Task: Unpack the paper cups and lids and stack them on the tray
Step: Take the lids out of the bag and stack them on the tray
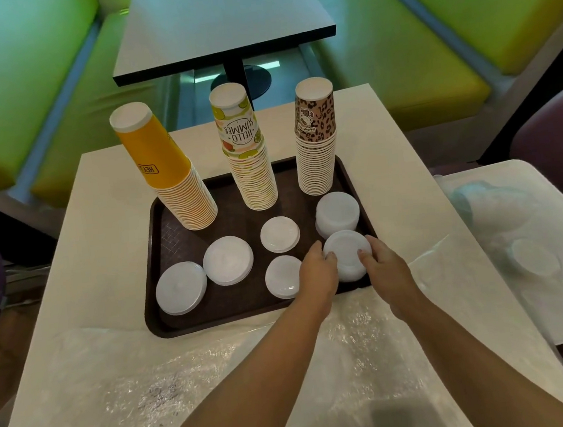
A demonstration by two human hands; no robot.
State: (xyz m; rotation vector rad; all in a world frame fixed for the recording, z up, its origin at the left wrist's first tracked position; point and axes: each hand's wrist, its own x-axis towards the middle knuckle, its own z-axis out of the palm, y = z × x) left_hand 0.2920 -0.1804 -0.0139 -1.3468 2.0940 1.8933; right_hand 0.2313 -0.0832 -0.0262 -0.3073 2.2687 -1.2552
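Note:
A dark brown tray [186,243] lies on the cream table. Three upside-down cup stacks stand along its far side: yellow [169,169], "Hello Summer" [248,154] and leopard-print [316,141]. Several stacks of white lids lie in front of them, at the near left [180,288], left of centre [228,260], centre [279,234], near centre [281,277] and far right [337,213]. My left hand [316,272] and my right hand [387,268] grip a short lid stack [347,250] from both sides at the tray's near right corner.
Clear plastic wrapping [186,377] covers the near part of the table. More wrapping and a lid [535,257] lie on a second table to the right. Another table [221,26] and green benches stand beyond. Purple seats flank both sides.

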